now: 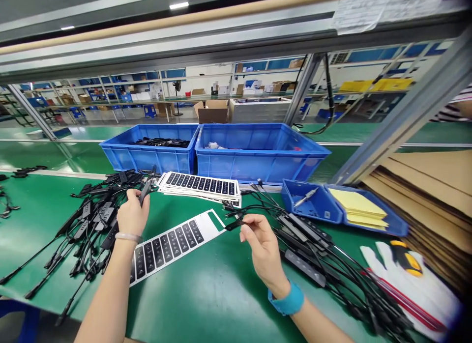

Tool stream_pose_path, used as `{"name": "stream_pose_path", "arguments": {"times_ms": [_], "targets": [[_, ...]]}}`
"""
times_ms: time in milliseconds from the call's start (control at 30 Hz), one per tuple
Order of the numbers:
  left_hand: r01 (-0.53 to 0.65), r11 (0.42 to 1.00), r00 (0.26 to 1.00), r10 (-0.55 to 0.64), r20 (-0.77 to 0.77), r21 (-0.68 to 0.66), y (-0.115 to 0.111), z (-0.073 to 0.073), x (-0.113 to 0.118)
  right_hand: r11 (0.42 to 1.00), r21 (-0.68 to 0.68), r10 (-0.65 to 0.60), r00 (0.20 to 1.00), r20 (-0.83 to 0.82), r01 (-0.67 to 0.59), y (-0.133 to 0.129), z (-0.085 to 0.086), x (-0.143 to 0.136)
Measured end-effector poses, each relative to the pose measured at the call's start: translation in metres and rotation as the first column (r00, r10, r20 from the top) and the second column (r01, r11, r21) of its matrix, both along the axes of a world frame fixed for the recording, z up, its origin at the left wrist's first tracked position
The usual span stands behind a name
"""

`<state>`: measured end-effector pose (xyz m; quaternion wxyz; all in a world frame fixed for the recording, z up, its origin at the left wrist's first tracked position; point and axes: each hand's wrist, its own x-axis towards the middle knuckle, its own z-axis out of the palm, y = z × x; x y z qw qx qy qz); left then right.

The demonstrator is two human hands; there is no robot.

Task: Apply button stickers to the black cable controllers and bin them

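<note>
My left hand (133, 213) is closed round a slim black device (146, 188), held tilted above a pile of black cabled devices (99, 215). Pinched between the thumb and fingers of my right hand (260, 244) is a black cable end (234, 225), beside the corner of a white label sheet. That label sheet (210, 225), with a row of black labels and one gap near its right end, lies on the green table between my hands. Behind it rests a stack of similar sheets (201, 184). More black cabled devices (304, 269) lie right of my right hand.
Two blue bins (147, 158) (258, 163) stand at the back. Small blue trays (317, 210) hold a white tool and yellow paper (359, 208). At the right are a white glove (413, 284) and cardboard sheets (435, 185). A metal frame (398, 112) rises there; part of a person shows beyond.
</note>
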<state>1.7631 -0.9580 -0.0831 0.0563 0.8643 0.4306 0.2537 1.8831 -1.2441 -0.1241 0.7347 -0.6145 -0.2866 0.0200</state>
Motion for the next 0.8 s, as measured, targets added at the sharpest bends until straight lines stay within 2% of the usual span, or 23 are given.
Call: {"name": "stream_pose_path", "arguments": {"times_ms": [67,100,133,167,233,300,333,367,400,500,567,667,800], "targets": [[0.179,0.977,0.947,-0.139,0.290,-0.117,-0.010,0.002,0.003,1.000,0.015,0.004,1.000,-0.003,-0.004,0.001,-0.001,0.001],[0.309,0.927,0.881,-0.196,0.431,-0.210,-0.016,0.002,0.005,1.000,0.019,0.011,1.000,-0.005,-0.011,0.002,-0.001,0.001],[0.438,0.840,0.807,-0.210,0.553,-0.321,-0.023,0.002,0.008,1.000,0.019,0.020,1.000,-0.009,-0.019,0.002,-0.002,0.001],[0.556,0.712,0.731,-0.173,0.660,-0.429,-0.032,0.001,0.011,0.999,0.018,0.028,1.000,-0.015,-0.027,0.002,-0.003,0.001],[0.729,0.378,0.615,0.005,0.789,-0.571,-0.052,-0.001,0.017,0.999,0.022,0.044,0.999,-0.032,-0.043,0.002,-0.005,0.002],[0.774,0.058,0.615,0.164,0.771,-0.630,-0.075,-0.005,0.022,0.997,0.038,0.067,0.996,-0.061,-0.064,0.001,-0.006,0.002],[0.761,-0.055,0.643,0.189,0.742,-0.646,-0.087,-0.008,0.024,0.996,0.053,0.083,0.993,-0.084,-0.078,0.001,-0.007,0.003],[0.739,-0.129,0.673,0.178,0.718,-0.661,-0.098,-0.012,0.025,0.993,0.072,0.101,0.988,-0.114,-0.093,0.002,-0.007,0.003],[0.717,-0.169,0.697,0.146,0.702,-0.676,-0.109,-0.016,0.025,0.990,0.094,0.119,0.982,-0.149,-0.106,0.002,-0.007,0.003],[0.680,-0.193,0.724,0.026,0.690,-0.707,-0.136,-0.031,0.024,0.983,0.139,0.150,0.959,-0.239,-0.119,0.003,-0.005,0.002],[0.663,-0.233,0.725,-0.038,0.688,-0.711,-0.148,-0.037,0.022,0.983,0.138,0.152,0.951,-0.268,-0.118,0.005,-0.005,0.001],[0.659,-0.328,0.695,-0.080,0.715,-0.677,-0.156,-0.040,0.021,0.987,0.105,0.150,0.943,-0.298,-0.123,0.007,-0.005,-0.002],[0.650,-0.432,0.665,-0.074,0.743,-0.624,-0.157,-0.039,0.020,0.988,0.016,0.151,0.942,-0.301,-0.154,0.008,-0.005,-0.005]]}}
